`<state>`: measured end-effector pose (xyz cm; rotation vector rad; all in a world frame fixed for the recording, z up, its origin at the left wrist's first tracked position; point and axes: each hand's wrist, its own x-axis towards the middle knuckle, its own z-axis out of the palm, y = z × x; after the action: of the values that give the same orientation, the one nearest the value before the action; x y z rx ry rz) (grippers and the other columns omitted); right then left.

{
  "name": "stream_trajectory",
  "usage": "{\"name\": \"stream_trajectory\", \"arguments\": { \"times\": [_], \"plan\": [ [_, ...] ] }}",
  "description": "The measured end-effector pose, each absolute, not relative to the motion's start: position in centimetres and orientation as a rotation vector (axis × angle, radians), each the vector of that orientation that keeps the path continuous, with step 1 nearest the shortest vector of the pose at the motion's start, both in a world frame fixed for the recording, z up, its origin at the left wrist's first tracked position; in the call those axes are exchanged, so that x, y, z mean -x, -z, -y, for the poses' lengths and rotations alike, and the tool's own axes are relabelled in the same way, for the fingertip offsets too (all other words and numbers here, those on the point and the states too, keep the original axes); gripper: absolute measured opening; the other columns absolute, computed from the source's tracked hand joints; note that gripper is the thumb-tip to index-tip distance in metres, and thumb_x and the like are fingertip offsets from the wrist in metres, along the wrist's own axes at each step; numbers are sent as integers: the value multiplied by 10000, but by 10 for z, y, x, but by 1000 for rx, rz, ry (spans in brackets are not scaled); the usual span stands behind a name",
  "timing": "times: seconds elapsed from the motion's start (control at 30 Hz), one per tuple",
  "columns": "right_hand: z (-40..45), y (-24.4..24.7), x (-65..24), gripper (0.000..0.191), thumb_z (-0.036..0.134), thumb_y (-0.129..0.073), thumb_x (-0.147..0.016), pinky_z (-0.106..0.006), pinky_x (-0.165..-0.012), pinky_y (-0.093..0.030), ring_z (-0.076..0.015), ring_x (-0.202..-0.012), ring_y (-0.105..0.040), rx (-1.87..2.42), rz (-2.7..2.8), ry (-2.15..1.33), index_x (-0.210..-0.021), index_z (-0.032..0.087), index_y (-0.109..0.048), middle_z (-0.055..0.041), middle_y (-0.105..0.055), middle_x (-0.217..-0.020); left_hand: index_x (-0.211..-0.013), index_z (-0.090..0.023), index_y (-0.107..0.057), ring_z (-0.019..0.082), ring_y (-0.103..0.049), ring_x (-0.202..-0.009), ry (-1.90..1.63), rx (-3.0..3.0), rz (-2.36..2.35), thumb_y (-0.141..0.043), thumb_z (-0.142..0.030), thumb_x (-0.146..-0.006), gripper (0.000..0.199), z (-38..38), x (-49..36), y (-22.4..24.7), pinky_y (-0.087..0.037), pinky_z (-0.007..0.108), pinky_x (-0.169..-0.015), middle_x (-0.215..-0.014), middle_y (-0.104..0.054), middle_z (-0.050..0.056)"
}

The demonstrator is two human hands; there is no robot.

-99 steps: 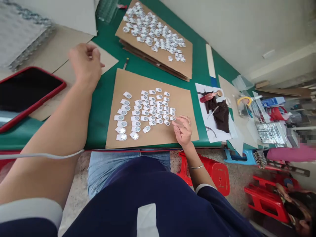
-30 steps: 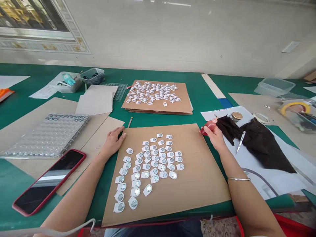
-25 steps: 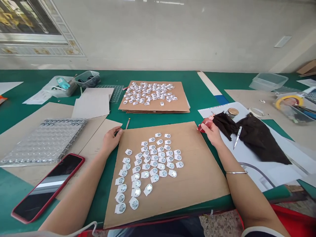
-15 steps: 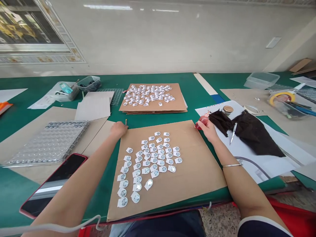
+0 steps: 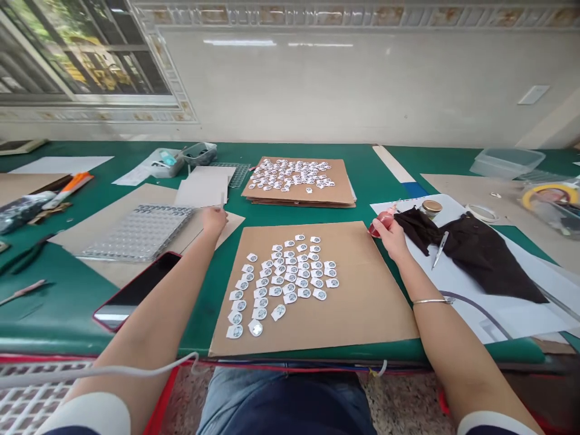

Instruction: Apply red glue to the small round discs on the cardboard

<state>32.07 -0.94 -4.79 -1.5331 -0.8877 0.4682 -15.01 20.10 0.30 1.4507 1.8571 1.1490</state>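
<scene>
Beside the far right corner of the cardboard sheet: the right hand holds a red bottle, fingers closed around its body, the narrow nozzle pointing away from the person.

Just beyond the far left corner: the left hand has its fingers drawn together; they seem to pinch a thin stick, which is blurred.

Round pieces: each one has a silvery disc and a white tab. They lie on the left and middle parts of the sheet, in slightly uneven columns, and neither hand touches them.

Progress: as I judge, the laying out on this sheet is partly done, because the columns do not reach its right part. Whether something from the bottle is already on the discs, I cannot tell; they are too small.

Cardboard stack: it stands behind the sheet, and many similar pieces lie crowded on top. Maybe these are finished, maybe they wait; I cannot say which.

Right side: a dark cloth lies on white paper, near a jar with a golden lid.

Left side: a phone lies just beside the left forearm, before bubbled clear plastic.
</scene>
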Motion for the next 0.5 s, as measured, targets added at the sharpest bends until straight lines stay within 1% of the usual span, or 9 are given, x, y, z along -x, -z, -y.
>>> {"name": "stream_trajectory", "arguments": {
  "times": [0.07, 0.17, 0.23, 0.3, 0.37, 0.43, 0.5],
  "plan": [
    [8, 49, -321, 483, 562, -676, -640, -305, -662, -544, -183, -742, -622, 1498, 856, -499, -884, 155, -588, -26, -618, -751, -1113, -117, -532, 135, -595, -799, -1285, -1348, -1796, -521, -314, -901, 290, -194, 158, -5, -533, 301, -693, -977, -591, 62],
    [7, 50, -321, 501, 555, -704, -617, -271, -566, -551, -160, -644, -628, 1440, 811, -557, -880, 148, -577, -18, -615, -723, -1088, -108, -529, 66, -554, -622, -1496, -1257, -1694, -482, -175, -907, 199, -178, 167, -7, -499, 212, -602, -847, -591, 28],
    [8, 49, -324, 526, 551, -726, -594, -248, -515, -547, -149, -590, -628, 1405, 773, -585, -887, 145, -562, -12, -613, -701, -1038, -108, -542, 37, -537, -572, -1615, -1236, -1610, -447, -81, -889, 178, -165, 171, -3, -474, 175, -585, -802, -590, 17],
    [9, 48, -329, 546, 549, -738, -579, -229, -485, -542, -140, -557, -627, 1375, 732, -597, -894, 149, -541, -4, -610, -679, -996, -112, -546, 35, -558, -588, -1701, -1215, -1545, -425, -49, -881, 178, -153, 173, 3, -457, 159, -572, -792, -594, 14],
    [11, 47, -334, 549, 556, -732, -584, -225, -480, -547, -133, -543, -626, 1352, 697, -601, -894, 156, -521, 5, -606, -667, -993, -109, -538, 50, -578, -623, -1750, -1187, -1514, -430, -66, -891, 155, -143, 175, 13, -450, 162, -554, -791, -594, 12],
    [12, 45, -338, 533, 566, -709, -610, -233, -491, -558, -129, -539, -627, 1337, 675, -606, -890, 163, -502, 15, -599, -659, -1005, -101, -539, 69, -579, -648, -1759, -1162, -1510, -473, -135, -903, 125, -137, 176, 23, -464, 180, -553, -801, -590, 13],
    [14, 44, -340, 508, 569, -684, -643, -233, -503, -565, -125, -547, -630, 1332, 667, -612, -888, 168, -491, 20, -594, -656, -1021, -100, -549, 91, -579, -685, -1731, -1151, -1516, -519, -236, -902, 183, -136, 177, 32, -500, 220, -589, -845, -592, 25]
  ]
}}
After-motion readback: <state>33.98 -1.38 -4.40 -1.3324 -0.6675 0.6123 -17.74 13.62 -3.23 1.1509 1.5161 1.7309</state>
